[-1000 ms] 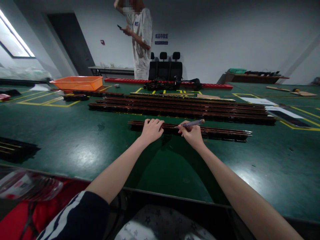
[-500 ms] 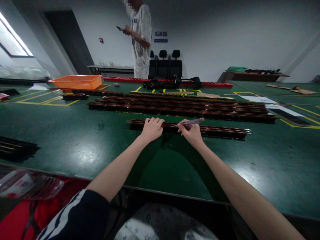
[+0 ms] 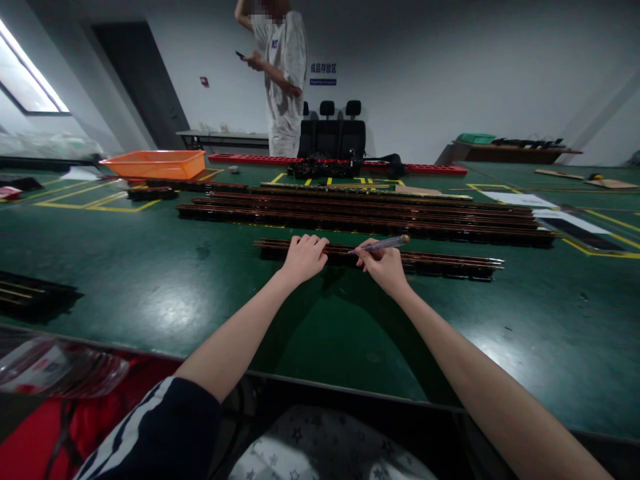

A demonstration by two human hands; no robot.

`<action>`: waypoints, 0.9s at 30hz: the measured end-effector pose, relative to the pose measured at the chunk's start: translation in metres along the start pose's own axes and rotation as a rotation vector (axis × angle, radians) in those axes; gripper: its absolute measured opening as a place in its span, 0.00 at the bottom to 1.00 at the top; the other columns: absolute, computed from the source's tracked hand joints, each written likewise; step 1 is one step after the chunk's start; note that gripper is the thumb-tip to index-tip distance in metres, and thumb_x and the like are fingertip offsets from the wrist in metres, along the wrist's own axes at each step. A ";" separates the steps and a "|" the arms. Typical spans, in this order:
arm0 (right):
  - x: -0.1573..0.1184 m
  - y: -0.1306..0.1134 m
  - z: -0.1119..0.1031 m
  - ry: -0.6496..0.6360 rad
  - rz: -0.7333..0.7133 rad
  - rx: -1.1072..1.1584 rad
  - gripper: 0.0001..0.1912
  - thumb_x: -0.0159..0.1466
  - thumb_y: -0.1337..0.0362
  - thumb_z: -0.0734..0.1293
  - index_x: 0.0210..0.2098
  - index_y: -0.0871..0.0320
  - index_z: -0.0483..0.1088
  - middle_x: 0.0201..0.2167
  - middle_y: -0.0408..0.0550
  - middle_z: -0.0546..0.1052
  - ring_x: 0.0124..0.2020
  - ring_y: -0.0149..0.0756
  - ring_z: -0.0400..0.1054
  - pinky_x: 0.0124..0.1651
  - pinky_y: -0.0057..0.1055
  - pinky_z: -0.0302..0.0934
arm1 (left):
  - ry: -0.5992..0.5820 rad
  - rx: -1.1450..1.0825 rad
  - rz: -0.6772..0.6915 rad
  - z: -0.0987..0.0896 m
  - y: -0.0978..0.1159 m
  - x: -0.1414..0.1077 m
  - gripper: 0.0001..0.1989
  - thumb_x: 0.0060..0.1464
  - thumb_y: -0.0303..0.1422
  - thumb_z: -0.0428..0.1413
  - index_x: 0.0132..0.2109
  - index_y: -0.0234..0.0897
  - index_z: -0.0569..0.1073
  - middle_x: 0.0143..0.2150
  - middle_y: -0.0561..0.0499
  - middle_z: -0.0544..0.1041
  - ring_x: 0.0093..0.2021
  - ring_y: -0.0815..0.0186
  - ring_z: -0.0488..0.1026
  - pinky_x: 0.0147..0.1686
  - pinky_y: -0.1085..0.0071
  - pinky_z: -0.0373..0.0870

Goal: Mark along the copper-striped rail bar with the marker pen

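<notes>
A long dark strip [image 3: 450, 264] with copper-coloured rods along it lies crosswise on the green table in front of me. My left hand [image 3: 306, 257] is closed over its left half, fingers curled across the top. In my right hand [image 3: 383, 265] is a small screwdriver [image 3: 385, 245] with a translucent purplish handle, gripped like a pen. Its thin tip points left and down to the strip, between my two hands. Whether the tip touches the rods is too small to tell.
Behind the strip lies a row of similar long strips [image 3: 360, 213]. An orange bin [image 3: 155, 165] stands at the back left, and more dark strips [image 3: 35, 295] lie at the left edge. Across the table stands a person [image 3: 285, 80] holding a phone. A plastic bottle [image 3: 60, 367] is below left.
Both hands stay in place on the strip and the screwdriver. The whole view has shifted very slightly, and the person across the table has raised an arm toward the head.
</notes>
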State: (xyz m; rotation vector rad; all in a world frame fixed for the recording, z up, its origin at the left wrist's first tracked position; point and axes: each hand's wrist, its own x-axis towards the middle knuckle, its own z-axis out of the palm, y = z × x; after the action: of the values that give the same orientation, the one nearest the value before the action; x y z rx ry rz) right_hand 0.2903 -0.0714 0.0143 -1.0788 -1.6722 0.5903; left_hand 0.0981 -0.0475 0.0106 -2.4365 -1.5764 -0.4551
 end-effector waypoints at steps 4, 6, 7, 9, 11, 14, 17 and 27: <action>0.001 0.002 0.000 0.001 -0.005 -0.005 0.15 0.59 0.53 0.66 0.26 0.59 0.70 0.18 0.47 0.73 0.18 0.33 0.66 0.22 0.29 0.60 | -0.026 -0.033 -0.010 -0.003 -0.002 0.000 0.18 0.60 0.29 0.45 0.54 0.36 0.71 0.52 0.44 0.75 0.52 0.55 0.70 0.53 0.56 0.60; 0.001 0.001 0.000 -0.003 -0.013 -0.018 0.14 0.58 0.54 0.66 0.26 0.59 0.70 0.19 0.48 0.74 0.19 0.34 0.67 0.22 0.29 0.59 | -0.039 -0.046 -0.021 -0.005 -0.002 -0.001 0.18 0.60 0.28 0.45 0.54 0.36 0.71 0.53 0.44 0.75 0.52 0.55 0.69 0.54 0.55 0.59; 0.001 0.001 0.000 -0.005 -0.018 -0.022 0.14 0.58 0.54 0.66 0.26 0.59 0.70 0.20 0.49 0.74 0.20 0.34 0.67 0.21 0.29 0.59 | -0.041 -0.048 -0.026 -0.006 -0.002 -0.001 0.18 0.59 0.27 0.45 0.54 0.37 0.71 0.53 0.44 0.75 0.53 0.55 0.69 0.54 0.54 0.58; 0.001 0.000 0.000 -0.008 -0.026 -0.026 0.14 0.57 0.54 0.67 0.26 0.58 0.70 0.21 0.49 0.75 0.21 0.35 0.68 0.21 0.29 0.59 | -0.046 -0.050 -0.025 -0.009 -0.002 -0.002 0.19 0.58 0.26 0.45 0.54 0.38 0.71 0.54 0.45 0.75 0.53 0.55 0.69 0.55 0.54 0.57; 0.001 -0.001 0.000 -0.005 -0.030 -0.029 0.13 0.58 0.54 0.67 0.26 0.58 0.70 0.21 0.49 0.75 0.21 0.35 0.68 0.22 0.29 0.59 | -0.052 -0.056 -0.014 -0.010 -0.001 -0.002 0.21 0.58 0.24 0.44 0.55 0.39 0.70 0.54 0.45 0.75 0.54 0.56 0.69 0.56 0.55 0.57; 0.001 -0.002 0.000 0.014 -0.038 -0.034 0.12 0.58 0.56 0.66 0.26 0.59 0.71 0.21 0.49 0.75 0.20 0.34 0.67 0.22 0.29 0.59 | -0.051 -0.061 0.003 -0.010 0.001 -0.003 0.23 0.57 0.22 0.43 0.56 0.38 0.69 0.54 0.45 0.75 0.54 0.57 0.69 0.56 0.55 0.56; 0.002 0.000 0.000 0.023 -0.044 -0.032 0.12 0.58 0.57 0.65 0.26 0.59 0.71 0.20 0.49 0.75 0.19 0.34 0.65 0.21 0.30 0.58 | -0.038 -0.050 0.015 -0.009 0.001 -0.003 0.23 0.57 0.22 0.43 0.56 0.37 0.69 0.54 0.44 0.75 0.54 0.57 0.69 0.56 0.55 0.56; 0.001 -0.001 0.001 0.034 -0.031 -0.047 0.14 0.58 0.53 0.66 0.26 0.58 0.71 0.20 0.49 0.75 0.19 0.35 0.68 0.22 0.30 0.59 | -0.043 -0.039 0.024 -0.008 0.000 -0.002 0.21 0.59 0.41 0.48 0.54 0.35 0.69 0.52 0.42 0.75 0.52 0.54 0.69 0.60 0.51 0.52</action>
State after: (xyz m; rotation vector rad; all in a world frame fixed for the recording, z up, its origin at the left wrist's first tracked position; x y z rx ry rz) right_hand 0.2892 -0.0705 0.0151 -1.0887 -1.6785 0.5119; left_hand 0.0961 -0.0521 0.0168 -2.5076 -1.5678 -0.4362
